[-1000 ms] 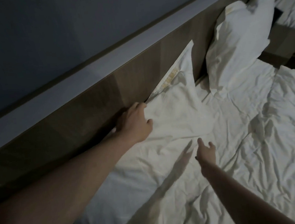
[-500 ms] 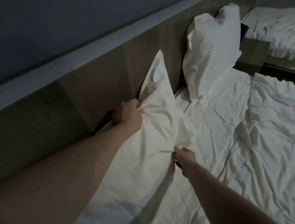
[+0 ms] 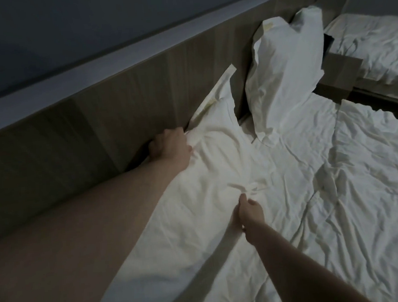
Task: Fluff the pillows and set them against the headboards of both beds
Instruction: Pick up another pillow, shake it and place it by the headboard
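- Two bare hands hold one white pillow (image 3: pixel 209 174) that lies flat on a bed, its top edge touching the wooden headboard (image 3: pixel 108 115).
- The left hand (image 3: pixel 170 148) is right against the headboard, fingers curled around the pillow's upper edge where the fabric meets the wood.
- The right hand (image 3: pixel 249 210) is farther out from the headboard, on the pillow's open side, pinching a small bunch of pillowcase fabric between thumb and fingers. The cloth gathers into tight creases at that pinch.
- One corner of the held pillow sticks up along the headboard, showing what may be a yellowish mark near its edge; the dim light makes this hard to confirm.
- A second pillow (image 3: pixel 285 75), also white, stands upright and leans on the headboard, just beyond the held pillow. Its top is dented in the middle, so two corners point upward.
- A rumpled white sheet (image 3: pixel 340 186) covers the mattress away from the headboard, heavily wrinkled.
- A pale ledge (image 3: pixel 67 90) runs along the top of the headboard, with a dark wall (image 3: pixel 62 30) above it.
- Past the far end of the headboard, a low wooden table (image 3: pixel 340 71) sits between this bed and a second bed (image 3: pixel 381 45), which also carries creased white bedding.
- The room is dim, with muted colours throughout.
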`<control>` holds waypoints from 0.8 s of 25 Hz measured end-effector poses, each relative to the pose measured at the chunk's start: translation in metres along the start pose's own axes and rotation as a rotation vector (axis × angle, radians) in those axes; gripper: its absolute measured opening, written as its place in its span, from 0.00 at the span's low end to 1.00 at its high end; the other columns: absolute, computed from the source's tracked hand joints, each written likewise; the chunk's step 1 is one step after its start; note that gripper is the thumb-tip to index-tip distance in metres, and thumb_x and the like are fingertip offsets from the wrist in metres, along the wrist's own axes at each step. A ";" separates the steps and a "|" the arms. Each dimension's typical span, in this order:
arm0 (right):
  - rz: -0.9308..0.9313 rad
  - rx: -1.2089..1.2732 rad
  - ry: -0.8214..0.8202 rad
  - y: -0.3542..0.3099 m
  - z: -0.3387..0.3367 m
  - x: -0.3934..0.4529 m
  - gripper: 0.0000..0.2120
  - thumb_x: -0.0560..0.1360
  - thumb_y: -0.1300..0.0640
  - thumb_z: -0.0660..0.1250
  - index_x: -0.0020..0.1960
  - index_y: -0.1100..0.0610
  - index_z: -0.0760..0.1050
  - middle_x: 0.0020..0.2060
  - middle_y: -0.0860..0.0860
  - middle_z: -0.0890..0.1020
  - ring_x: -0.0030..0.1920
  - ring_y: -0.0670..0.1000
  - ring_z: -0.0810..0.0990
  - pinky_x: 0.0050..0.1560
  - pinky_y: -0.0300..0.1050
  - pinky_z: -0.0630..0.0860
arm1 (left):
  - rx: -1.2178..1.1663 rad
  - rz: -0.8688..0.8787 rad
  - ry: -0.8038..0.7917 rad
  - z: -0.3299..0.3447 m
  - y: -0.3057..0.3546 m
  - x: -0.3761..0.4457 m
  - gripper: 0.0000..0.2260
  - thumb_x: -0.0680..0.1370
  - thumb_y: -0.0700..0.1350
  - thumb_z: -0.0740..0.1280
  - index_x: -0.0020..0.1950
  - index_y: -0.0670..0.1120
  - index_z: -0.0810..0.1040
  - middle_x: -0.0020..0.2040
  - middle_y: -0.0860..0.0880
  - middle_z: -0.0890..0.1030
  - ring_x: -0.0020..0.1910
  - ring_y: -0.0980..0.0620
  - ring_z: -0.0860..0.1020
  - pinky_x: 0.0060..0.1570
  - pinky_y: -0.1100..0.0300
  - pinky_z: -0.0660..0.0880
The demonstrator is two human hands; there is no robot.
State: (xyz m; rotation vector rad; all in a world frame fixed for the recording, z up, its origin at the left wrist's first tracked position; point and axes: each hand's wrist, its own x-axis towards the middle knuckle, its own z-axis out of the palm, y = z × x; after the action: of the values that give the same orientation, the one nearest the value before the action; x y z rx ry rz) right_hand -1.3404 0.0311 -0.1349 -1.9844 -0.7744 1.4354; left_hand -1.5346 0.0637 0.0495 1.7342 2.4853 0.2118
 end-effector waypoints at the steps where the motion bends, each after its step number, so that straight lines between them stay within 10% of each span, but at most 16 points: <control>1: 0.086 -0.026 -0.028 0.016 -0.002 -0.003 0.38 0.76 0.31 0.57 0.69 0.62 0.75 0.65 0.59 0.80 0.64 0.63 0.78 0.67 0.65 0.77 | 0.034 0.008 -0.013 0.004 -0.004 -0.008 0.16 0.81 0.54 0.68 0.64 0.46 0.78 0.64 0.41 0.81 0.64 0.37 0.79 0.54 0.48 0.75; 12: 0.192 0.123 -0.133 0.043 0.032 -0.056 0.38 0.81 0.33 0.55 0.81 0.58 0.61 0.77 0.57 0.70 0.74 0.63 0.71 0.74 0.60 0.69 | -0.149 -0.046 0.043 -0.005 -0.022 0.002 0.13 0.79 0.52 0.69 0.57 0.45 0.84 0.57 0.39 0.85 0.58 0.36 0.82 0.50 0.50 0.78; 20: 0.295 -0.047 -0.276 0.083 0.023 -0.097 0.21 0.85 0.45 0.53 0.62 0.61 0.72 0.53 0.58 0.77 0.46 0.55 0.76 0.39 0.51 0.79 | 0.160 -0.103 -0.205 -0.024 -0.084 -0.068 0.23 0.82 0.60 0.58 0.66 0.43 0.77 0.64 0.39 0.80 0.63 0.37 0.78 0.51 0.51 0.71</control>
State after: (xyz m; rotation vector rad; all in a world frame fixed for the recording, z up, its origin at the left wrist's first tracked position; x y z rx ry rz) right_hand -1.3767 -0.0935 -0.1400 -2.0245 -0.6525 1.9093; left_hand -1.5933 -0.0299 0.0592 1.5848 2.4891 -0.1693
